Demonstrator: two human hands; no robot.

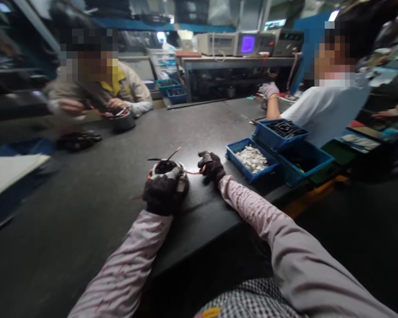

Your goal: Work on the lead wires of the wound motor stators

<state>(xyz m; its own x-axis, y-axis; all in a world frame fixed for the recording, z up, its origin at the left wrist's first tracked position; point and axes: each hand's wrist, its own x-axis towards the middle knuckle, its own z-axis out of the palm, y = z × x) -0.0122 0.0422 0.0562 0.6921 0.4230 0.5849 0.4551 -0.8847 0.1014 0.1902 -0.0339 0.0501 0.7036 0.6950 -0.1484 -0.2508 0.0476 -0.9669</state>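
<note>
Left hand point(162, 192), in a dark glove, is clamped over the near side of a round wound coil point(170, 173) sitting on the dark worktop point(119, 185), close to its front edge. Right hand point(212, 168), also gloved, is just beside the coil on the right, fingers pinched shut on a red wire point(192, 171) running off the coil's rim. Hands are apart, the coil between them. More red and black leads point(167, 156) stick up off the top.

How I'd handle this step: keep the left hand pressing the coil flat so it can't rotate or slide, and pull the wire with short, steady tension along its natural run. No yanking sideways across the rim; that looks like the way to nick insulation. Grip is near the wire's end, so watch for slip through the glove.

Containers, all to the right by the worktop corner:
- nearest blue bin point(252, 163): pile of small white pieces, can't tell what they are.
- blue bin behind it point(280, 132): dark, thin parts, heaped.
- bigger blue bin point(305, 161) beside those: mostly dark inside, contents unclear.
- more blue bins point(172, 88) at the far end, contents too blurred.

Two other people work at the same worktop: one far left with hands on a similar coil point(121, 118), one far right in a white shirt point(328, 110).
</note>
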